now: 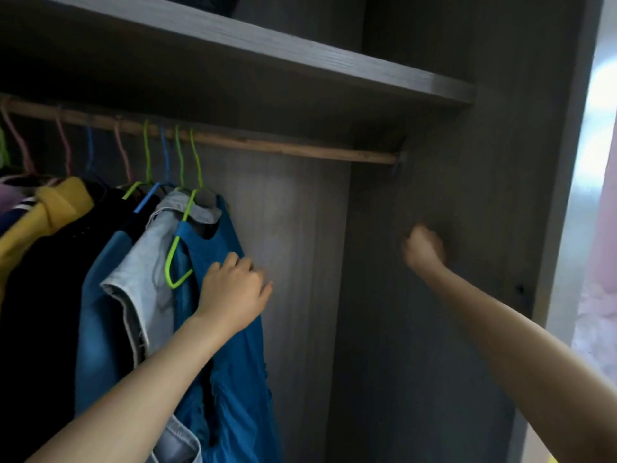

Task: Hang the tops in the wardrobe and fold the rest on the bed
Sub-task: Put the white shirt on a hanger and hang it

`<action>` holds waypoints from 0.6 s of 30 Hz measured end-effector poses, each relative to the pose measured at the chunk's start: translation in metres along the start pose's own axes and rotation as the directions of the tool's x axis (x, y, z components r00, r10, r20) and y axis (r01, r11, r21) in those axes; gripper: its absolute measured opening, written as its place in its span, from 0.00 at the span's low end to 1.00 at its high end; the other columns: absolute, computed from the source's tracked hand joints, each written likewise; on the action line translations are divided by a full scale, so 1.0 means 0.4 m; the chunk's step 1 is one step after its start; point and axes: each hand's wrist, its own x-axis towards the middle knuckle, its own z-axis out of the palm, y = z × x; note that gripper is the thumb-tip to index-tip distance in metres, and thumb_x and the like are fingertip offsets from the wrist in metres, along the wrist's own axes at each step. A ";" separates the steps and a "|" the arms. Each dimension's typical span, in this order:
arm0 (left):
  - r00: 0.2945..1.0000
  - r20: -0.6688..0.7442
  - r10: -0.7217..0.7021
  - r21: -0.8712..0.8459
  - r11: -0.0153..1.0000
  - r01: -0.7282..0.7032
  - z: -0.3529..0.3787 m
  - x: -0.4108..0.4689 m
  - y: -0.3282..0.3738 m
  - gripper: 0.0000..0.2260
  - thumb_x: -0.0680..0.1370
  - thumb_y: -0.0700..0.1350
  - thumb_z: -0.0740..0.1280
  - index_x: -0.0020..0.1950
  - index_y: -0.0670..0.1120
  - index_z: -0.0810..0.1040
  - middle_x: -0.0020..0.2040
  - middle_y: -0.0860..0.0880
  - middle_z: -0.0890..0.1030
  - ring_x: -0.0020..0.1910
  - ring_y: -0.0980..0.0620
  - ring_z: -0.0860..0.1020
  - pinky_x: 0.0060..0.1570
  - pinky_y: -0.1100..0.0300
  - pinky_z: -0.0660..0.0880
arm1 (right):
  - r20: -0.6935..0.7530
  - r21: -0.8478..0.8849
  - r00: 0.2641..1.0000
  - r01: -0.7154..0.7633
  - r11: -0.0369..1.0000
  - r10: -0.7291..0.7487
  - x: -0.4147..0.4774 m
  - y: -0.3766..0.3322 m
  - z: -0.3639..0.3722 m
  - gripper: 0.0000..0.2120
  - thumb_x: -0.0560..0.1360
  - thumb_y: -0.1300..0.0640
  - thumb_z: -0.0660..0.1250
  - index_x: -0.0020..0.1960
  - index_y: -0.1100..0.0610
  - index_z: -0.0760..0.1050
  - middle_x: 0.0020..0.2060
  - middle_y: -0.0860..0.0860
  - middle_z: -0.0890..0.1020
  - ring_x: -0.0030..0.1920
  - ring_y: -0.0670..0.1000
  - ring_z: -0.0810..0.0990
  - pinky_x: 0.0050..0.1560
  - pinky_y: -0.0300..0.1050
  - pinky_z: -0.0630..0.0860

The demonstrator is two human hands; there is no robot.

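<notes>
A teal top (233,362) hangs on a green hanger (182,248) at the right end of the row on the wooden rail (267,145). My left hand (233,292) rests flat against the top's right shoulder edge, fingers spread and curled on the fabric. Blurred and closed into a fist, my right hand (424,247) is held in the bare right part of the wardrobe, near the side panel, with nothing visible in it. Beside the teal top hang a grey top (147,269), a blue garment, a black one and a yellow one (56,208).
A grey shelf (300,58) runs above the rail. The wardrobe's right side panel (484,228) and back panel (293,245) enclose the space right of the clothes. Bright light and pink fabric (601,279) show past the wardrobe's right edge.
</notes>
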 end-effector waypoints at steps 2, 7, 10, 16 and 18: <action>0.999 0.044 -0.029 -0.021 0.999 0.030 0.019 -0.009 0.001 0.09 0.69 0.47 0.75 0.34 0.42 0.82 0.32 0.44 0.79 0.35 0.42 0.76 0.30 0.56 0.65 | -0.053 0.050 0.999 -0.007 0.999 0.009 -0.003 -0.005 -0.001 0.13 0.79 0.62 0.57 0.61 0.67 0.68 0.56 0.67 0.77 0.57 0.65 0.76 0.53 0.53 0.72; 0.984 0.152 -0.095 -0.089 0.990 0.109 0.043 -0.011 0.025 0.17 0.81 0.54 0.54 0.57 0.47 0.78 0.55 0.48 0.77 0.57 0.47 0.70 0.45 0.56 0.65 | -0.050 0.224 0.998 -0.035 0.974 0.047 -0.026 0.012 -0.011 0.12 0.80 0.62 0.53 0.60 0.62 0.69 0.56 0.65 0.77 0.55 0.64 0.76 0.45 0.47 0.66; 0.957 0.258 -0.131 -0.225 0.955 0.192 0.062 0.000 0.052 0.17 0.81 0.54 0.53 0.60 0.48 0.76 0.58 0.48 0.76 0.58 0.48 0.69 0.45 0.57 0.65 | -0.117 0.121 0.990 0.093 0.988 -0.079 -0.053 0.023 -0.026 0.11 0.79 0.62 0.55 0.60 0.65 0.68 0.53 0.67 0.78 0.53 0.66 0.76 0.46 0.51 0.69; 0.947 0.255 -0.193 -0.480 0.825 0.297 0.100 0.013 0.128 0.24 0.80 0.53 0.58 0.75 0.48 0.59 0.74 0.42 0.60 0.70 0.43 0.58 0.65 0.50 0.62 | -0.046 0.052 0.964 0.264 0.963 -0.262 -0.133 0.050 -0.086 0.08 0.80 0.59 0.54 0.55 0.63 0.68 0.50 0.67 0.79 0.50 0.68 0.76 0.41 0.51 0.65; 0.939 0.230 -0.255 -0.578 0.741 0.343 0.119 -0.021 0.149 0.28 0.80 0.52 0.60 0.77 0.48 0.53 0.76 0.41 0.53 0.72 0.42 0.53 0.69 0.48 0.56 | 0.038 0.065 0.953 0.297 0.953 -0.300 -0.188 0.080 -0.105 0.07 0.80 0.59 0.55 0.54 0.59 0.70 0.47 0.61 0.80 0.49 0.63 0.77 0.43 0.50 0.68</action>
